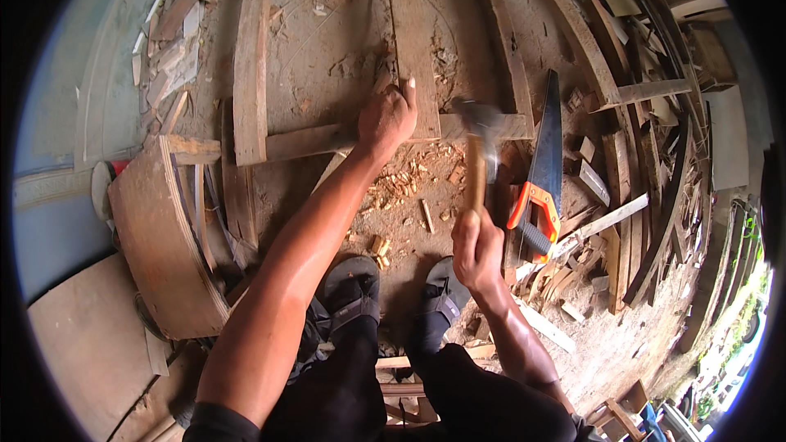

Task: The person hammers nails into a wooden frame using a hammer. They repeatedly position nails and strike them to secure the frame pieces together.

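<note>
At the near end of the wooden frame [255, 65], left hand [388, 119] is on the centre plank [413, 41], fingers curled in, one digit sticking up. Can't tell if it's pinching anything. Right hand [477, 250], lower and to the right, has fingers wrapped fully round the hammer [476, 168], low on the wooden handle. Hammer head is motion-blurred, just right of the centre plank by the near crossbar [303, 144]; contact can't be told.

Frame lies on the dirt floor: side rails left and right, centre plank running near to far, its near end at the crossbar. Shavings [401, 176] are scattered on the near side, between frame and feet.

Handsaw [547, 147] just right of the hammer: dark blade pointing far, orange handle with grey grip at the near end. Any marking on the blade is too small to read. Dark sandals [352, 282] on both feet; left strap has a paler patch, can't tell if it's lettering.

Far right to near right: long boards and a heap of scrap wood [622, 155]. Left: curved plywood panel [164, 237] standing near a blue wall [57, 229], with more broken offcuts [176, 61] far left.
</note>
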Motion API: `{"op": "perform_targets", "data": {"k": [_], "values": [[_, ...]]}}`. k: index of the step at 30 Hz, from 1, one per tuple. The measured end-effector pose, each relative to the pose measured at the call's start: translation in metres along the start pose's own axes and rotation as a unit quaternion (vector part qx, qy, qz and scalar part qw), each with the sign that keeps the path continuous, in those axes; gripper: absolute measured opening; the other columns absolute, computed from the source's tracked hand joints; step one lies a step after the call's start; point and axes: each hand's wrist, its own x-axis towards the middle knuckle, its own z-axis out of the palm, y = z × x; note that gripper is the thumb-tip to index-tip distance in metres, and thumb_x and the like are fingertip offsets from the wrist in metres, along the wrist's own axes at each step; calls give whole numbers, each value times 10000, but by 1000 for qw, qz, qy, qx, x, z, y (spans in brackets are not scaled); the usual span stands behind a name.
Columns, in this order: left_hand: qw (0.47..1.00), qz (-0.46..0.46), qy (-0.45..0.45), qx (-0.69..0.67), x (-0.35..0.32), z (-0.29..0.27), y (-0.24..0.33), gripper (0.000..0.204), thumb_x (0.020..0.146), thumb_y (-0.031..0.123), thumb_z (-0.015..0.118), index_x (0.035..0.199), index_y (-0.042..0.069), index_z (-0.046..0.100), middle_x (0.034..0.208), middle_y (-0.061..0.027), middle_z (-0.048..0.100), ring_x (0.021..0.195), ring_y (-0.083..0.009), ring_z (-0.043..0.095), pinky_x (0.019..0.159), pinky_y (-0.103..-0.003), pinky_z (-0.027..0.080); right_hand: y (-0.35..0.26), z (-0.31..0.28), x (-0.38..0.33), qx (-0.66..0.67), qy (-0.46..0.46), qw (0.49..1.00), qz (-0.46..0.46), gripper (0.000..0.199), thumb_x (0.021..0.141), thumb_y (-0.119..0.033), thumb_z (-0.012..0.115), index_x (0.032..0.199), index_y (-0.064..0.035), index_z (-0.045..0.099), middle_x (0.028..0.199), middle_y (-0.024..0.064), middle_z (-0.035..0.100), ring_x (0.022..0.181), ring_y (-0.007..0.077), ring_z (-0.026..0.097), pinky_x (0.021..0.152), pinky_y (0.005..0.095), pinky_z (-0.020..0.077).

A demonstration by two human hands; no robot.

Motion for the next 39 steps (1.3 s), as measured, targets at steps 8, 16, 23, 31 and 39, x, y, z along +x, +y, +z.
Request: {"op": "perform_targets", "data": {"k": [8, 16, 23, 31, 39], "values": [[992, 51, 119, -4, -2, 15, -7, 692, 1091, 469, 293, 808, -7, 710, 681, -220, 695, 624, -389, 710, 571, -470, 584, 18, 5, 20, -82, -14, 994, 67, 434, 1094, -318, 444, 885, 49, 543, 631, 256, 564, 616, 473, 614, 544, 502, 455], [1000, 13, -20, -13, -5, 5, 10, 687, 1087, 511, 224, 1107, 5, 688, 997, -273, 719, 923, -461, 707, 817, -520, 585, 26, 0, 22, -100, -3, 990, 104, 438, 1090, -331, 466, 883, 44, 554, 664, 268, 602, 613, 417, 665, 539, 469, 474], [997, 38, 69, 10, 8, 24, 0, 652, 1080, 497, 302, 975, -1, 710, 854, -229, 732, 787, -412, 729, 709, -490, 599, 41, 8, 14, -81, -32, 994, 68, 477, 1098, -358, 435, 832, 25, 533, 596, 137, 484, 518, 238, 488, 521, 426, 401], [896, 244, 302, -214, -78, -11, -45, 179, 1054, 188, 525, 1074, 25, 598, 893, -179, 684, 782, -396, 668, 732, -488, 520, 20, 39, -25, 279, 1, 945, 171, 472, 1086, -520, 421, 830, -128, 483, 618, -49, 406, 485, 52, 357, 417, 228, 289], [964, 21, 67, -257, -395, -42, -143, 84, 1003, 77, 622, 1061, 23, 649, 894, -94, 679, 769, -149, 662, 728, -323, 534, 41, 71, -122, 277, -81, 938, 190, 343, 1070, -342, 567, 828, -116, 472, 610, -76, 421, 490, 10, 378, 421, 200, 283]]}}
